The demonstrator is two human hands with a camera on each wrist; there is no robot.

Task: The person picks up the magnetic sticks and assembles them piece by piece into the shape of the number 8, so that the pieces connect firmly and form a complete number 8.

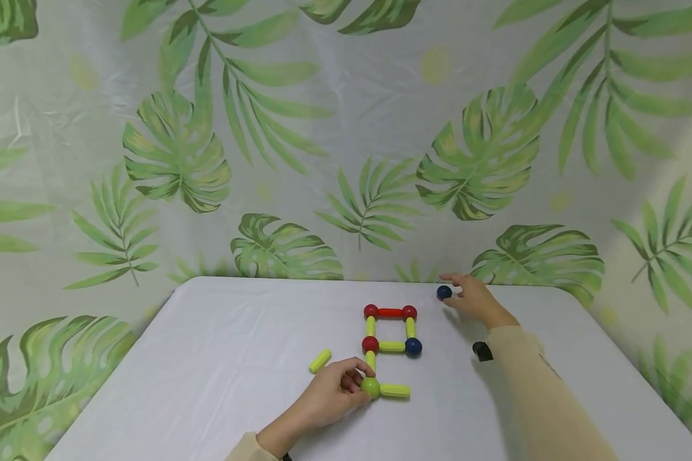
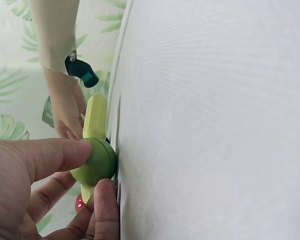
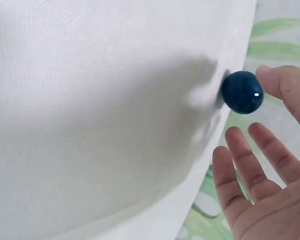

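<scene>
My left hand (image 1: 331, 394) pinches a green ball (image 1: 371, 387) between thumb and fingers, at the near end of a flat figure of balls and rods. From that ball one yellow-green rod (image 1: 395, 390) points right and another runs up to a red ball (image 1: 370, 344). Above is a square with red balls at three corners, a dark blue ball (image 1: 413, 347) at the fourth, and a red rod (image 1: 389, 313) along its far side. Near the table's back edge, my right hand (image 1: 475, 301) spreads its fingers around a separate dark blue ball (image 3: 242, 92); one fingertip is at its side, contact unclear.
A loose yellow-green rod (image 1: 320, 361) lies left of the figure on the white table (image 1: 236, 358). Behind the back edge hangs a leaf-patterned cloth (image 1: 375, 141). A black device (image 1: 482, 351) shows at the right wrist.
</scene>
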